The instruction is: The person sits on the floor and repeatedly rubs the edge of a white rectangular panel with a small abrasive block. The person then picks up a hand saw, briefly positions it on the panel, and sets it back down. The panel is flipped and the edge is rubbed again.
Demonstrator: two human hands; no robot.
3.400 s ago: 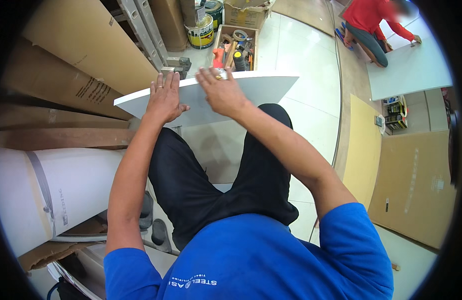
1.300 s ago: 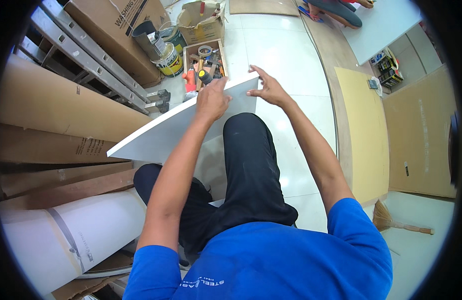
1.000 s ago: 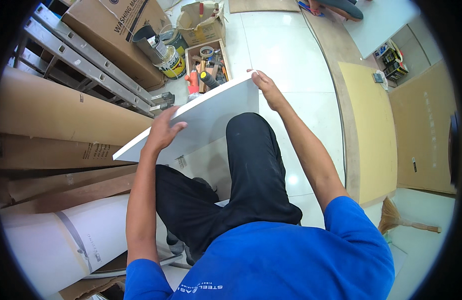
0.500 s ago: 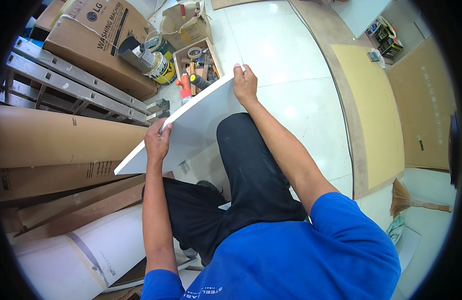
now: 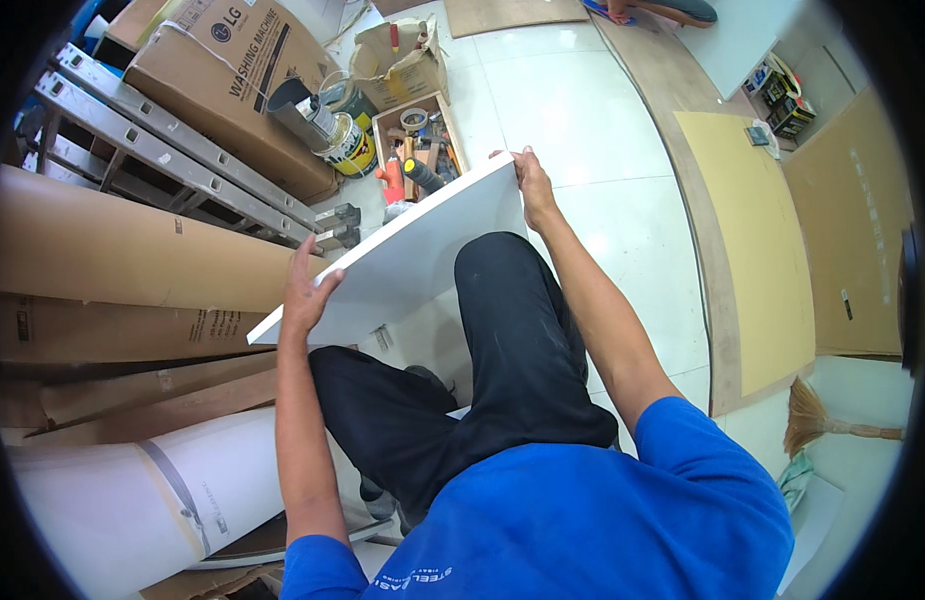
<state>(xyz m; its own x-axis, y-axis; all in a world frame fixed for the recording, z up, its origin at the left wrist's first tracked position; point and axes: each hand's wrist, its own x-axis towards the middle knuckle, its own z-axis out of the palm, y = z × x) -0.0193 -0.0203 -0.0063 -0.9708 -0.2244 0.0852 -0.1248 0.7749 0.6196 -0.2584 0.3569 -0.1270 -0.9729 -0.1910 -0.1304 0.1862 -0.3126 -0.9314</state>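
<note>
A white board [image 5: 412,265] stands on edge at a slant in front of my bent legs, its thick top edge running from low left to upper right. My left hand [image 5: 306,292] grips that edge near the lower-left end, thumb on the near face and fingers reaching over. My right hand [image 5: 530,190] holds the far upper-right corner with fingers curled round it. My right knee is close to the board's near face. Just beyond the board sits a wooden box [image 5: 438,105] of hand tools and tape, beside paint cans [image 5: 345,150].
Cardboard sheets [image 5: 122,235], an aluminium ladder [image 5: 182,160], a large carton [image 5: 227,85] and a white roll [image 5: 102,500] crowd the left. Tiled floor [image 5: 607,120] runs to plywood [image 5: 657,90] and a yellow sheet [image 5: 742,250]. A straw broom [image 5: 812,420] lies right. Another person's leg [image 5: 672,15] shows top right.
The board has swung from nearly crosswise to diagonal, its left end coming toward me. My hands have spread from the top edge's middle to its two ends. The co-worker is mostly out of view.
</note>
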